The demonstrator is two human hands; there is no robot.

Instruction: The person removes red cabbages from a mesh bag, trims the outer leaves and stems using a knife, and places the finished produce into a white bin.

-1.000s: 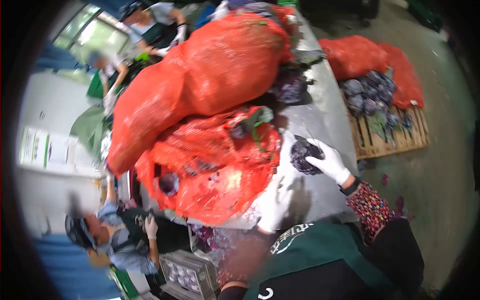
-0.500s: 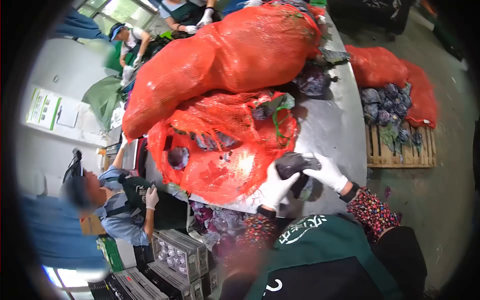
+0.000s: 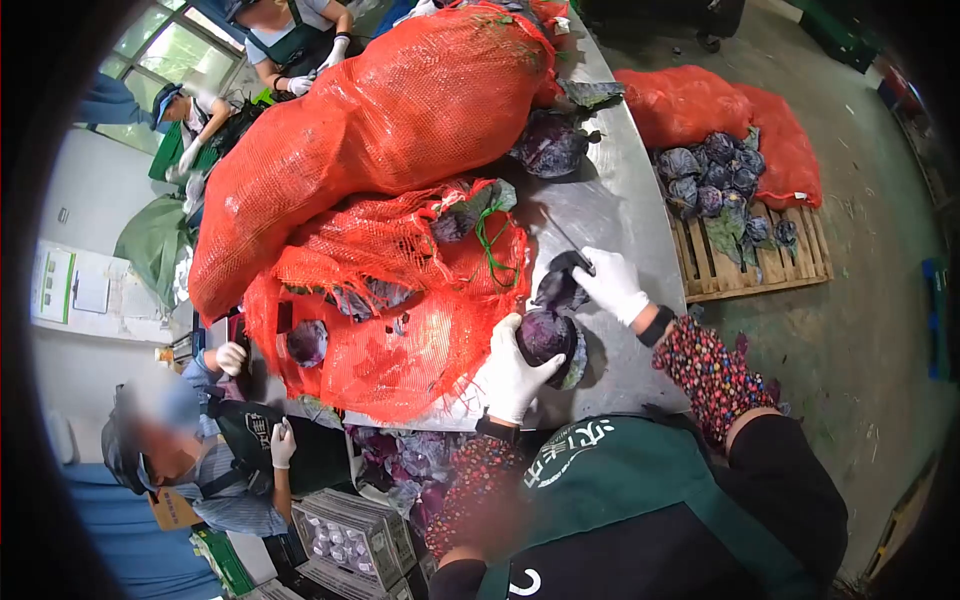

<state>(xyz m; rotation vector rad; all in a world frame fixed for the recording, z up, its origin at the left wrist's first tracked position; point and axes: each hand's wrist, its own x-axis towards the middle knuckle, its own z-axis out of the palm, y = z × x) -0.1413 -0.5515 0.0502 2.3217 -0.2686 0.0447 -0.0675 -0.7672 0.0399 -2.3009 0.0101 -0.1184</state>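
Observation:
My left hand (image 3: 512, 370), in a white glove, is wrapped round a red cabbage (image 3: 545, 336) low over the metal table. My right hand (image 3: 612, 286), gloved too, is closed on a knife (image 3: 566, 238) whose thin blade points up and away to the left. A dark outer leaf (image 3: 558, 288) stands out between the cabbage and my right fingers. Beneath the cabbage a paler leaf (image 3: 576, 365) shows at the table. Just left of my hands lies an opened red mesh sack (image 3: 400, 365) with a few cabbages inside.
A full red mesh sack (image 3: 370, 120) lies across the table (image 3: 640, 215), one cabbage (image 3: 552, 145) beside it. On the right, a wooden pallet (image 3: 745, 275) bears sacks and loose cabbages. Other people (image 3: 225, 450) stand along the left and far sides. Crates (image 3: 350, 540) are at lower left.
My right hand has moved away from the cabbage, up and left in view, and a knife blade now shows at it. My left hand still holds the cabbage. The view has shifted.

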